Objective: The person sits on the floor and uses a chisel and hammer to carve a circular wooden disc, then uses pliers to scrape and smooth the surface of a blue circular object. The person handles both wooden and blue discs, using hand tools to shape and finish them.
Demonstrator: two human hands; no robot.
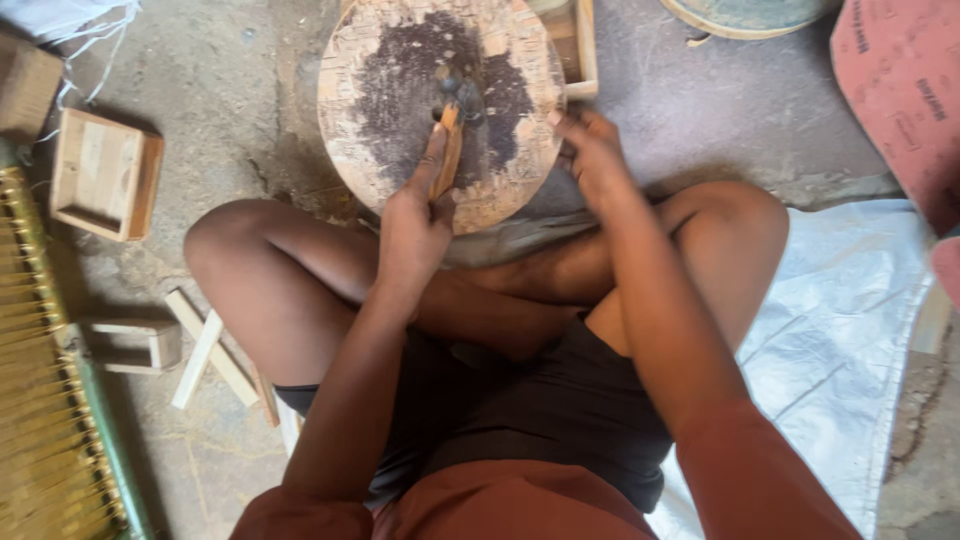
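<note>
I sit cross-legged on the ground behind a round wooden block (390, 60) with a dark stained middle. My left hand (415, 215) grips a small wooden piece (450, 150), holding it upright against the block's dark centre. My right hand (590, 150) rests on the block's right edge, fingers curled over the rim. A small dark lump (462, 95) lies on the block just beyond the wooden piece's tip.
A small open wooden box (105, 172) lies at the left, with a woven green-framed mat (40, 400) below it. Loose wooden sticks (205, 350) lie by my left knee. A white sack (850, 330) is spread at the right, a pink sheet (905, 90) above it.
</note>
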